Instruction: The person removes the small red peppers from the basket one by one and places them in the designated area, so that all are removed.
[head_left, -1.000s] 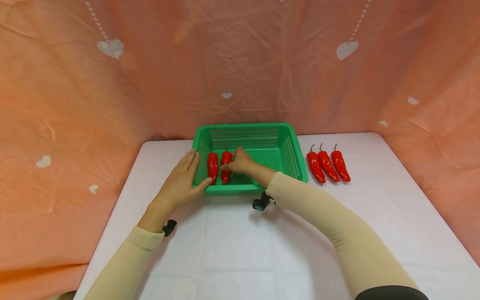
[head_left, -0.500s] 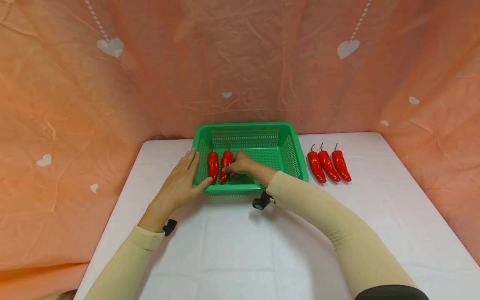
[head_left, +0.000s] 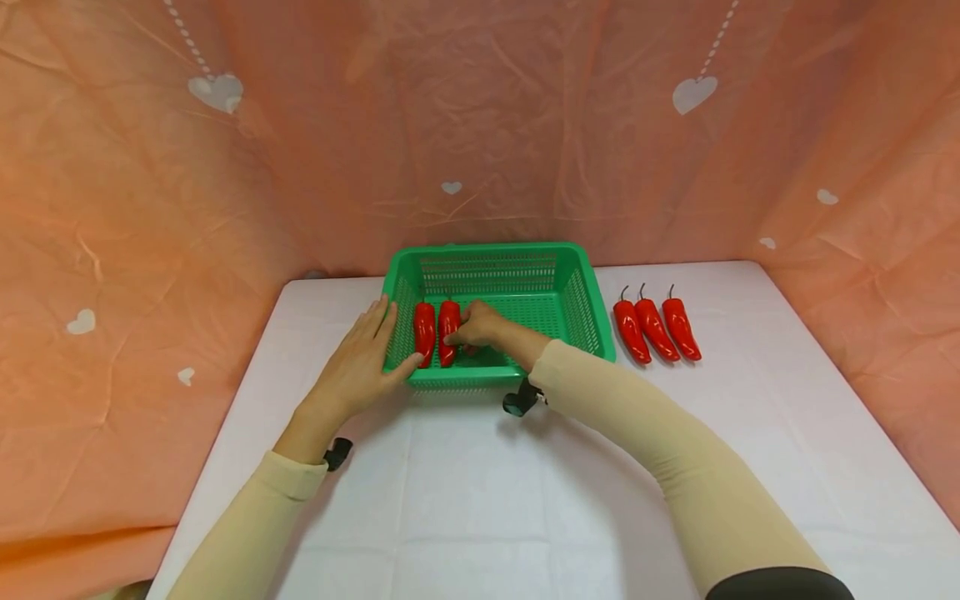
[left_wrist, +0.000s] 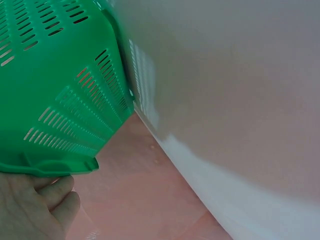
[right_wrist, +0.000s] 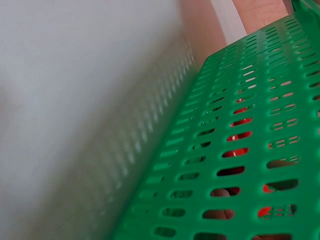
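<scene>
Inside a green slotted plastic basket lie two red chili peppers side by side, stems pointing away from me. My right hand reaches over the front rim and holds the right-hand chili pepper, thumb across it and fingers on its right side. Just to its left lies the other chili pepper. My left hand rests at the basket's front left corner, fingers fairly straight along the left rim and thumb at the front rim. The left wrist view shows its fingertips against the rim. The right wrist view shows red through the basket slots.
Three more red chili peppers lie in a slanted row on the white-covered table, right of the basket. A peach cloth with white hearts hangs behind and at both sides.
The held chili pepper has shifted slightly left and changed its tilt, with my right hand's fingers drawn closer in around it. The left hand and basket have stayed put.
</scene>
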